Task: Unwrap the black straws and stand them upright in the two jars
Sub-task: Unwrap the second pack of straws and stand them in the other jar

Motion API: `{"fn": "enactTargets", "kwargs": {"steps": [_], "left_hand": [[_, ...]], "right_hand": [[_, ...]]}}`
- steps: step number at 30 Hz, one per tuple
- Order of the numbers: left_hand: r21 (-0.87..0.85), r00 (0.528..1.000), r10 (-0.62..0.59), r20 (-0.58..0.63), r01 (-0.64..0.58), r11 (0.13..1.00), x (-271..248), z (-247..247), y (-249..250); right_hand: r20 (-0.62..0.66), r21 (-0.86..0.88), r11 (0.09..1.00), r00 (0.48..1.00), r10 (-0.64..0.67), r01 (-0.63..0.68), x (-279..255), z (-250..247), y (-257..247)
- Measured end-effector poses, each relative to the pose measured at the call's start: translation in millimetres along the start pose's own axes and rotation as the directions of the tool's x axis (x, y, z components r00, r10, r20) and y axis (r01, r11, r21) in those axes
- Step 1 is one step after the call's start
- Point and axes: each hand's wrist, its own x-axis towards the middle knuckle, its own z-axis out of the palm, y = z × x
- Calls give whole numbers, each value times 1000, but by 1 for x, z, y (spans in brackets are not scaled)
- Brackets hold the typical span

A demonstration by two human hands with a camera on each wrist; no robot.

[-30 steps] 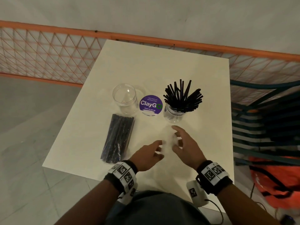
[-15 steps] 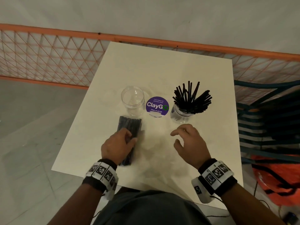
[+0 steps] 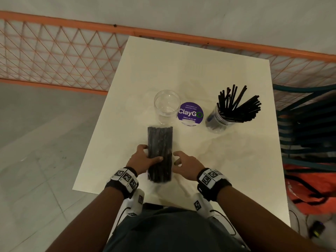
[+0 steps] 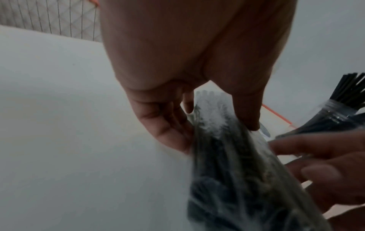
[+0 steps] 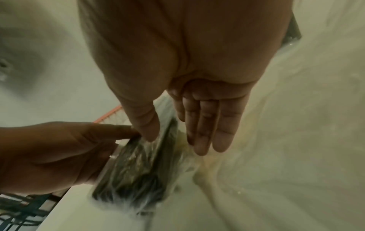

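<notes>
A clear-wrapped pack of black straws [image 3: 160, 142] lies lengthwise near the table's front, its near end by the edge. My left hand [image 3: 151, 155] grips the pack from the left, thumb across its top and fingers under its side [image 4: 169, 134]. My right hand [image 3: 177, 158] is at the pack's right side with fingers straight; its thumb touches the wrap [image 5: 148, 134]. An empty clear jar [image 3: 166, 106] stands just beyond the pack. To the right, a second jar [image 3: 220, 122] holds several loose black straws [image 3: 238, 104] fanned upright.
A round purple ClayGo sticker [image 3: 190, 113] lies between the two jars on the white table [image 3: 190, 66]. An orange mesh fence [image 3: 63, 51] runs behind it. Dark teal chair slats [image 3: 309, 128] and an orange bag [image 3: 312, 190] are off the right edge.
My left hand took hold of the wrapped pack and drew it toward the table's centre front. My right hand moved left from near the filled jar to the pack's right side.
</notes>
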Motion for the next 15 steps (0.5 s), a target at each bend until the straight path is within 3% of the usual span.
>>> {"fn": "enactTargets", "kwargs": {"steps": [3, 6, 10, 12, 15], "left_hand": [[-138, 999, 7, 48, 0, 990, -4, -6, 2], [-308, 997, 3, 73, 19, 951, -9, -18, 5], [-439, 996, 60, 71, -23, 898, -21, -36, 20], [-455, 994, 91, 67, -51, 889, -27, -41, 31], [-346, 988, 141, 63, -111, 932, -35, -44, 45]], "right_hand": [[16, 114, 993, 999, 35, -36, 3, 12, -5], [-79, 316, 949, 997, 18, 8, -6, 12, -11], [-84, 667, 739, 995, -53, 96, -35, -5, -28], [-98, 691, 710, 991, -96, 137, -47, -12, -35], [-166, 643, 742, 981, -105, 188, -55, -15, -43]]}}
